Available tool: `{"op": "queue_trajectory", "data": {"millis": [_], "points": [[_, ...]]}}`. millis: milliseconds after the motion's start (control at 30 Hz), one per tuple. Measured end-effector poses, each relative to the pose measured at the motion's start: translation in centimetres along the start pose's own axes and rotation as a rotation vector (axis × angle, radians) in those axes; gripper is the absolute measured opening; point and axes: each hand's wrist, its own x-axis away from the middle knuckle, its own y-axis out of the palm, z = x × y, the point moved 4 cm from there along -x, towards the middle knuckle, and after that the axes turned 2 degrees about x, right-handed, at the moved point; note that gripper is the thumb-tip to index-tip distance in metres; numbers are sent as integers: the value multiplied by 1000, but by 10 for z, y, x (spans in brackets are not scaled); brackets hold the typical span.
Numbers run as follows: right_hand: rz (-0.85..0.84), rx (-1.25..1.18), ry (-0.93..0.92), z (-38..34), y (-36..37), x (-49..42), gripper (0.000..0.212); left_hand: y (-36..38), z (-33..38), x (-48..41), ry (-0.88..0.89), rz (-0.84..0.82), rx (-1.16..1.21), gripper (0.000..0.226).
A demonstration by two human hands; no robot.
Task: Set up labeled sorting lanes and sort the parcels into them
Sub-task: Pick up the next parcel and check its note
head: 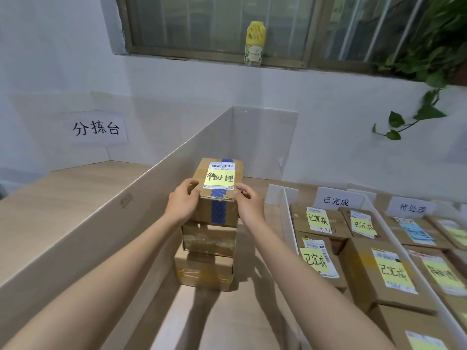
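Note:
A cardboard parcel with blue tape, a barcode label and a yellow handwritten note tops a stack of three boxes. My left hand grips its near left corner and my right hand grips its near right corner. Under it sit a middle box and a bottom box. To the right, a lane behind the white sign 已完成 holds several parcels with yellow notes. Further right, a lane behind the sign 待处理 holds more parcels.
A tall beige divider board runs diagonally on the left of the stack. White lane dividers separate the lanes. A paper sign 分拣台 hangs on the wall. A yellow bottle stands on the windowsill and a plant hangs at the right.

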Motion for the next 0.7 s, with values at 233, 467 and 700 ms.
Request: {"op": "queue_trajectory", "data": {"millis": [233, 467, 700], "points": [[-46, -16, 34, -11, -7, 16, 30, -9, 9, 17, -1, 11, 44, 34], [-27, -61, 29, -26, -22, 45, 36, -21, 28, 42, 29, -6, 108, 36], [10, -73, 26, -48, -51, 90, 40, -24, 52, 76, 51, -63, 207, 35]]}}
